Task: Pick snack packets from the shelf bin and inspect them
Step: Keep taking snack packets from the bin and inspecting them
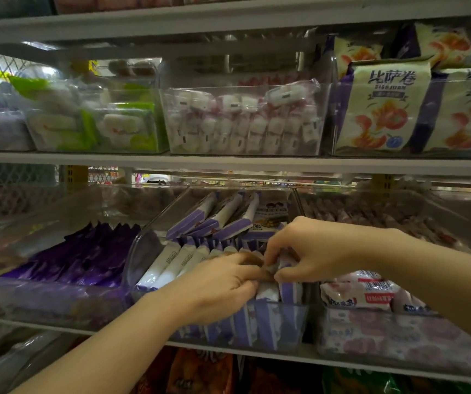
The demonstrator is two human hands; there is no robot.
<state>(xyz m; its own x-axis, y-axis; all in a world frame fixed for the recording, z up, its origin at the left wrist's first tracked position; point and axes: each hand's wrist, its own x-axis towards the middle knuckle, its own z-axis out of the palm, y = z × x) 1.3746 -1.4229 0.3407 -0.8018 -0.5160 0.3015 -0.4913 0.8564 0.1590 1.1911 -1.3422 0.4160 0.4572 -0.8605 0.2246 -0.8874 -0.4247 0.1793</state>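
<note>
As a person works a crammed clear bin [143, 251] on the middle shelf, with purple packs [86, 257] to its left, the left hand [217, 282] pinches the top edge of a purple-and-white packet [287, 264] at the right end of the row. The right hand [311, 248] clamps the same edge from the other side. The packet sits in the bin, not yet free. Tight-packed neighbours could drag up and spill; a hard tug might tear the seam. The packet seems near upright, long axis vertical, top seam toward the hands, though fingers hide much of it.
</note>
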